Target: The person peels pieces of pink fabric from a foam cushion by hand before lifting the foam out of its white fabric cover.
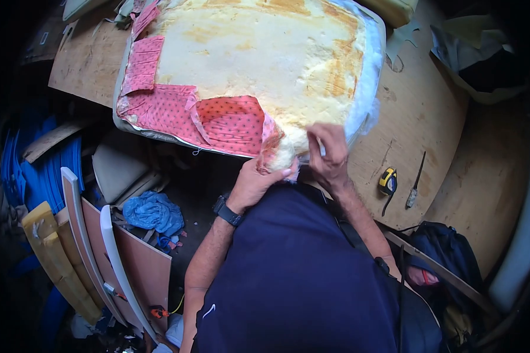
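A large foam cushion pad (247, 56), yellowed and stained, lies on the wooden worktop. Pink dotted fabric (232, 126) is folded over its near and left edges. At the near corner my left hand (254, 185) is closed on a fold of this fabric, with pale foam bulging beside the thumb. Close by on the right, my right hand (331, 156) is raised with its fingers curled in a pinch. A small whitish bit shows between those fingers, too small to name. White wadding (368, 76) runs along the pad's right edge.
On the plywood worktop (415, 112) to the right lie a yellow and black tape measure (388, 181) and a thin pointed tool (415, 182). Curved boards (123, 265) and a crumpled blue plastic bag (153, 212) are at lower left. A dark bag (444, 247) is at lower right.
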Demonstrator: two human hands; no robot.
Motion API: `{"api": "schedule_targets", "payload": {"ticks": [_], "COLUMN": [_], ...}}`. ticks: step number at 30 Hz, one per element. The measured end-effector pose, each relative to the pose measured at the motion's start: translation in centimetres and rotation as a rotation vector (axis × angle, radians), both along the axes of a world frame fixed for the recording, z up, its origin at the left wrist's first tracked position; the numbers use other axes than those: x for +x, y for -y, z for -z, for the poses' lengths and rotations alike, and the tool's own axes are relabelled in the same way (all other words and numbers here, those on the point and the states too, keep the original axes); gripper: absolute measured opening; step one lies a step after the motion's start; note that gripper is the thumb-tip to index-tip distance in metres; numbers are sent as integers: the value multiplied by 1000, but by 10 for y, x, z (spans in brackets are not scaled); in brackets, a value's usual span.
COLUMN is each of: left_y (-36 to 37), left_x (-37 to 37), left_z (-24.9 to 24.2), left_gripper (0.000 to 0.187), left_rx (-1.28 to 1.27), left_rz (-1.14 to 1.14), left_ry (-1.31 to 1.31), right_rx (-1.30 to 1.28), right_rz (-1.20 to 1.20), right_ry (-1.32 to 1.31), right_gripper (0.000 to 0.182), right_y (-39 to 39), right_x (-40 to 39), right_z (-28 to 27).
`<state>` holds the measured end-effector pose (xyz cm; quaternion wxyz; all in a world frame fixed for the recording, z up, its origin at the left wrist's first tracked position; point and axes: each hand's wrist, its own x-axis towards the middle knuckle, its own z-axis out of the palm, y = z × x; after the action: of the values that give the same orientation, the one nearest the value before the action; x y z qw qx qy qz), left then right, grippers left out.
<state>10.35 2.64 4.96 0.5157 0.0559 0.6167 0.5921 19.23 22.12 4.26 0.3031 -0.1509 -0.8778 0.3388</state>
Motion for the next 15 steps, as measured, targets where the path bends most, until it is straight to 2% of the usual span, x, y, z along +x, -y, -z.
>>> {"api": "schedule_targets", "payload": {"ticks": [1,2,4,5,7,9,12,15], "left_y": [0,-2,-5,-5,-4,-5,-12,-10], "left_x": [2,0,-7,-12,-18,-22,-32,-44], "left_z": [6,9,4,7,14,18,3,13], "left_gripper": [37,38,32,30,28,25,25,26], "left_rx": [35,73,55,31,7,75,89,111], "left_rz": [34,77,122,154,220,204,343,433], "left_ry": [23,41,2,4,2,107,37,29], "right_rx": [32,32,232,239,191,129,209,242], "right_rz": [83,102,213,174,229,274,333,328], "right_ry": [107,99,277,399,361,321,390,416], "right_gripper": [32,32,43,57,61,72,72,72], "right_y": [1,5,16,18,19,21,23,23], "right_x": [-4,-12,-24,-21,-26,-28,-32,-31], "right_z": [2,8,29,44,42,44,51,59]}}
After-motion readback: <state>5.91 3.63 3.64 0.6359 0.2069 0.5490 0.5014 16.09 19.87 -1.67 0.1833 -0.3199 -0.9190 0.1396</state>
